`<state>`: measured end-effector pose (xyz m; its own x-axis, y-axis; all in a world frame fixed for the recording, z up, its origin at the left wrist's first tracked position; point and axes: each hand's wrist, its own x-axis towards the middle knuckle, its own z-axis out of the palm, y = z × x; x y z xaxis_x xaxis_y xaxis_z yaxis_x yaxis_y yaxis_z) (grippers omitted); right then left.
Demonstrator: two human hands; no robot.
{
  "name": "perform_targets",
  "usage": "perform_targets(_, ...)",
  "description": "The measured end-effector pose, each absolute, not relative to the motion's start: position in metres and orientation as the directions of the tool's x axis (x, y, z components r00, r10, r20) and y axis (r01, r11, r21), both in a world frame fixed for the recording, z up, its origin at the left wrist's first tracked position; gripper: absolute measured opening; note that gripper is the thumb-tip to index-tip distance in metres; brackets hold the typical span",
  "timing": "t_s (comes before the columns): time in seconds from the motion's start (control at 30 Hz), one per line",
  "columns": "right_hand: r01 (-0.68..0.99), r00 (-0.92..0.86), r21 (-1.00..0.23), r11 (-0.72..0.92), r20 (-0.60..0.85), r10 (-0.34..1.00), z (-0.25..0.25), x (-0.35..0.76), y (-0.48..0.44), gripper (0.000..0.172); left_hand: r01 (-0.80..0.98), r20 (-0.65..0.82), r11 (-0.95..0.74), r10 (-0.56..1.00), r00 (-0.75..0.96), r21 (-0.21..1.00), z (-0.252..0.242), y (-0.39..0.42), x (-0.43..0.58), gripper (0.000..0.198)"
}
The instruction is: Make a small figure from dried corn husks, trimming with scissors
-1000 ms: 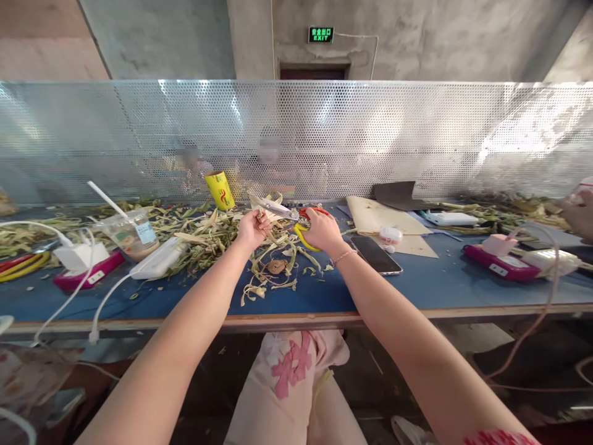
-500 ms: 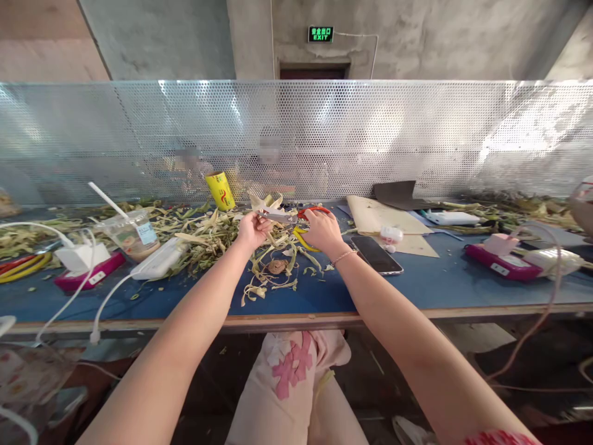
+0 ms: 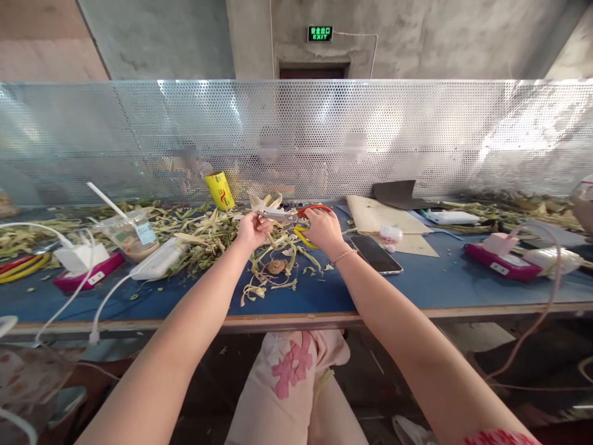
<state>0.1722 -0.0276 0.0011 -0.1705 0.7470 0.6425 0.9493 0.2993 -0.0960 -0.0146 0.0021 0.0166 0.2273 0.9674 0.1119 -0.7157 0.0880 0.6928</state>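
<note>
My right hand (image 3: 325, 230) is closed around the handles of a pair of scissors (image 3: 280, 214), one handle red and the other yellow. The metal blades point left and reach my left hand (image 3: 254, 230). That hand's fingers are pinched together at the blade tips, and a pale dried plant piece (image 3: 265, 201) sticks up just above them. The exact spot where fingers, blades and plant meet is too small to make out. Below both hands, dried trimmings (image 3: 278, 267) lie scattered on the blue tabletop (image 3: 319, 303).
A heap of dried stalks and leaves (image 3: 210, 238) spreads leftward, with a yellow roll (image 3: 219, 190), a plastic cup (image 3: 134, 235) and a white power bank (image 3: 160, 259). A phone (image 3: 377, 254) lies by my right wrist. Purple power strips (image 3: 503, 262) stand at both sides. A perforated metal screen (image 3: 306, 136) closes the back.
Both hands and the scissors stay nearly in place. The yellow handle has shifted very slightly.
</note>
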Motion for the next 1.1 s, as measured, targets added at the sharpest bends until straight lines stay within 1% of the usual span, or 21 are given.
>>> perform_targets(0.23, 0.954, -0.150, -0.104, 0.281, 0.644, 0.750, 0.004, 0.174, -0.029, 0.026, -0.704, 0.124, 0.087, 0.962, 0.243, 0.705, 0.015, 0.005, -0.015, 0.028)
perform_targets(0.37, 0.951, -0.136, -0.134, 0.280, 0.631, 0.764, 0.006, 0.174, -0.029, 0.022, -0.695, 0.127, 0.086, 0.960, 0.249, 0.714, 0.014, 0.005, -0.016, 0.027)
perform_targets(0.43, 0.946, -0.108, -0.177, 0.270, 0.616, 0.781, 0.006, 0.173, -0.029, 0.022, -0.691, 0.123, 0.083, 0.962, 0.243, 0.718, 0.014, 0.005, -0.016, 0.027)
perform_targets(0.6, 0.920, 0.022, -0.345, 0.186, 0.520, 0.854, 0.004, 0.173, -0.026, 0.024, -0.682, 0.098, 0.067, 0.975, 0.201, 0.729, 0.016, 0.003, -0.015, 0.025)
perform_targets(0.67, 0.911, 0.056, -0.384, 0.153, 0.482, 0.875, 0.000, 0.175, -0.023, 0.024, -0.674, 0.087, 0.055, 0.981, 0.174, 0.737, 0.016, 0.004, -0.014, 0.023)
perform_targets(0.73, 0.906, 0.045, -0.394, 0.153, 0.449, 0.892, -0.005, 0.176, -0.019, 0.025, -0.664, 0.070, 0.035, 0.989, 0.130, 0.747, 0.016, 0.006, -0.013, 0.020)
perform_targets(0.83, 0.894, -0.044, -0.390, 0.219, 0.411, 0.911, -0.011, 0.177, -0.012, 0.026, -0.638, 0.049, -0.003, 0.997, 0.055, 0.770, 0.014, 0.008, -0.011, 0.016)
perform_targets(0.9, 0.859, -0.093, -0.416, 0.300, 0.448, 0.889, -0.012, 0.177, -0.009, 0.022, -0.605, 0.068, -0.033, 0.997, 0.035, 0.795, 0.013, 0.009, -0.010, 0.015)
perform_targets(0.97, 0.786, -0.113, -0.471, 0.401, 0.528, 0.842, -0.011, 0.174, -0.007, 0.019, -0.557, 0.126, -0.071, 0.990, 0.060, 0.827, 0.010, 0.009, -0.009, 0.012)
perform_targets(1.03, 0.684, -0.116, -0.537, 0.494, 0.589, 0.800, -0.010, 0.171, -0.006, 0.017, -0.493, 0.190, -0.107, 0.974, 0.122, 0.863, 0.008, 0.008, -0.007, 0.009)
perform_targets(1.1, 0.573, -0.117, -0.607, 0.550, 0.604, 0.789, -0.010, 0.167, -0.005, 0.015, -0.425, 0.237, -0.137, 0.952, 0.193, 0.895, 0.005, 0.005, -0.004, 0.009)
